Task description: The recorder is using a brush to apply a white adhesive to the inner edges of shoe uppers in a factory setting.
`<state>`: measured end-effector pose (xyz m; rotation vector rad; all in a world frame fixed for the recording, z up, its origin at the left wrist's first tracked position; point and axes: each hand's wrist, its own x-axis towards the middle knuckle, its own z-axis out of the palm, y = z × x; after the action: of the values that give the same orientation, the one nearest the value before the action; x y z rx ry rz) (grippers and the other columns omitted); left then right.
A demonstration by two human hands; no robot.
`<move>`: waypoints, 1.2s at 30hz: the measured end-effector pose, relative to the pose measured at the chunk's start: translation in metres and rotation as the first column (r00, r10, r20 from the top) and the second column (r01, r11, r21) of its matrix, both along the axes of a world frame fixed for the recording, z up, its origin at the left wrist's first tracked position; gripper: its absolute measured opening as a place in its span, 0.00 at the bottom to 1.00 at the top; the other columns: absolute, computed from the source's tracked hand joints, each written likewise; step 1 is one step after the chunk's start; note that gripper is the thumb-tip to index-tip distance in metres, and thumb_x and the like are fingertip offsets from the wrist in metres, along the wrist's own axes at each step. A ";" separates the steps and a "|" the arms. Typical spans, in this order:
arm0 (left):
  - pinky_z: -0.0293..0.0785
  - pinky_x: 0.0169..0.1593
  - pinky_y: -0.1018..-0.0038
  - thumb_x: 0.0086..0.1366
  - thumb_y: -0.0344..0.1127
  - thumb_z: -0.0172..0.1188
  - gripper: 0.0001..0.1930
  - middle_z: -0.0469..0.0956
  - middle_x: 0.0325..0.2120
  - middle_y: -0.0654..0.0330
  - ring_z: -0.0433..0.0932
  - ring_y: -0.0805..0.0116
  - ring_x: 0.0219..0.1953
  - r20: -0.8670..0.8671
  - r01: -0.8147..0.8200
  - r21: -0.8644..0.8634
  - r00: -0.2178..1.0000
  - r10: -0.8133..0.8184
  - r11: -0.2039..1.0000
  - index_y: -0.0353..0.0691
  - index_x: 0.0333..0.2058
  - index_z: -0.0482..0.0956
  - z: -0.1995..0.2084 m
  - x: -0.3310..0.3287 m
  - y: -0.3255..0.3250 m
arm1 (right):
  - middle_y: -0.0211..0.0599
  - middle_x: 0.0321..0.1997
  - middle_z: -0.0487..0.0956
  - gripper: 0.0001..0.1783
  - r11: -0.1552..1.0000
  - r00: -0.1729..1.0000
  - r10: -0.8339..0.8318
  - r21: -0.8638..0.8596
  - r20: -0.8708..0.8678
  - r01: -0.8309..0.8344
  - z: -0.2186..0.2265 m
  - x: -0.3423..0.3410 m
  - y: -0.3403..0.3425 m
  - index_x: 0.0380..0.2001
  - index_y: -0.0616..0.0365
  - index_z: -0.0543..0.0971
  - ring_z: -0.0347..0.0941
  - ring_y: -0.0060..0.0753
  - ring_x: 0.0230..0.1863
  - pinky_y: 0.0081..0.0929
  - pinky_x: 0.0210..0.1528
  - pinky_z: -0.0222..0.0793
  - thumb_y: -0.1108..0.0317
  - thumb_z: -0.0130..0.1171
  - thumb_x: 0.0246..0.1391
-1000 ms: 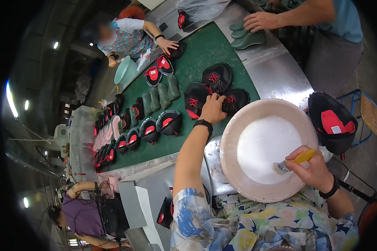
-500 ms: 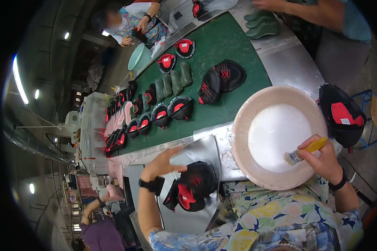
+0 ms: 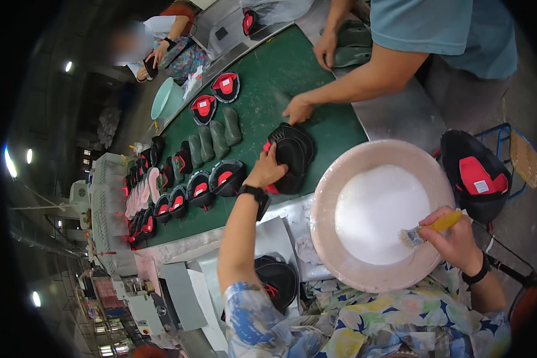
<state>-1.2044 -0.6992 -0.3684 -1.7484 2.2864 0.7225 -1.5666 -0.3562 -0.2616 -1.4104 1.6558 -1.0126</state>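
light: bright overhead over my bench, dim hall at left
sources: small ceiling lamps (image 3: 70, 65) glowing down the left rim
glare: white glue in my bowl (image 3: 340, 262) blown out, no texture; metal bench edge shiny
shadows: soft, short, under arms on the green belt (image 3: 268, 77)
blur: far worker's face blurred; distant shoe parts soft
distortion: strong fisheye, belt edges bend, black corners
focus: my hands sharp

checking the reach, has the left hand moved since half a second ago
Yes. The left hand went from the metal ledge by the person's body, up past the pink basin, onto a black shoe upper on the green belt.
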 end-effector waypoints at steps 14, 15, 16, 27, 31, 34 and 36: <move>0.70 0.63 0.60 0.45 0.21 0.61 0.26 0.70 0.60 0.53 0.67 0.47 0.63 0.072 0.641 -0.390 0.736 -0.673 0.661 0.45 0.47 0.80 -0.009 0.029 0.061 | 0.43 0.29 0.82 0.09 0.972 0.976 0.160 -0.150 -0.149 -0.182 0.003 0.012 -0.007 0.31 0.62 0.79 0.81 0.43 0.33 0.32 0.38 0.73 0.68 0.68 0.52; 0.70 0.62 0.61 0.46 0.19 0.58 0.25 0.76 0.55 0.52 0.71 0.50 0.60 -0.031 0.547 -0.398 0.794 -0.607 0.736 0.41 0.46 0.79 0.005 0.026 0.060 | 0.45 0.28 0.81 0.10 0.956 0.964 0.162 -0.207 -0.210 -0.206 -0.001 0.006 -0.011 0.30 0.63 0.79 0.80 0.46 0.32 0.34 0.37 0.73 0.67 0.67 0.52; 0.72 0.60 0.61 0.47 0.16 0.55 0.25 0.78 0.50 0.51 0.76 0.47 0.55 -0.115 0.427 -0.534 0.819 -0.563 0.730 0.39 0.47 0.78 0.015 0.035 0.060 | 0.48 0.28 0.81 0.11 0.958 0.952 0.185 -0.171 -0.242 -0.230 -0.003 0.004 -0.021 0.30 0.63 0.79 0.80 0.48 0.32 0.36 0.36 0.72 0.65 0.66 0.53; 0.81 0.54 0.59 0.73 0.35 0.53 0.19 0.75 0.57 0.57 0.79 0.57 0.54 -0.913 -0.342 0.334 0.116 0.392 0.879 0.41 0.60 0.69 0.069 0.113 0.141 | 0.54 0.33 0.82 0.15 0.701 0.644 0.650 -0.008 -0.403 -0.713 -0.065 0.088 -0.068 0.40 0.64 0.78 0.79 0.58 0.37 0.47 0.43 0.74 0.66 0.65 0.53; 0.77 0.58 0.62 0.70 0.28 0.55 0.25 0.73 0.58 0.60 0.75 0.60 0.58 -0.840 -0.136 0.521 0.092 0.534 0.843 0.50 0.63 0.64 0.080 0.101 0.182 | 0.47 0.33 0.82 0.13 0.737 0.652 0.538 -0.078 -0.535 -0.672 -0.062 0.045 -0.064 0.40 0.60 0.80 0.80 0.54 0.37 0.45 0.42 0.73 0.66 0.65 0.52; 0.78 0.58 0.61 0.70 0.27 0.55 0.24 0.74 0.57 0.57 0.77 0.59 0.56 -0.750 0.030 0.660 0.087 0.656 0.751 0.43 0.63 0.65 0.088 0.089 0.187 | 0.49 0.32 0.81 0.13 0.851 0.846 0.400 -0.199 -0.352 -0.486 -0.011 0.019 -0.066 0.38 0.60 0.79 0.79 0.51 0.36 0.41 0.40 0.72 0.63 0.64 0.55; 0.79 0.57 0.61 0.70 0.27 0.55 0.24 0.75 0.56 0.55 0.79 0.59 0.54 -0.715 0.204 0.699 0.162 0.680 0.686 0.38 0.63 0.67 0.084 0.073 0.179 | 0.49 0.31 0.81 0.14 0.790 0.905 0.352 -0.442 -0.239 -0.424 0.012 0.018 -0.069 0.35 0.61 0.77 0.78 0.51 0.35 0.40 0.39 0.71 0.61 0.64 0.56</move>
<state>-1.1311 -0.5207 -0.2845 -1.3202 1.4442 3.0873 -1.5490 -0.4248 -0.2493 -2.1024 1.1547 -1.1428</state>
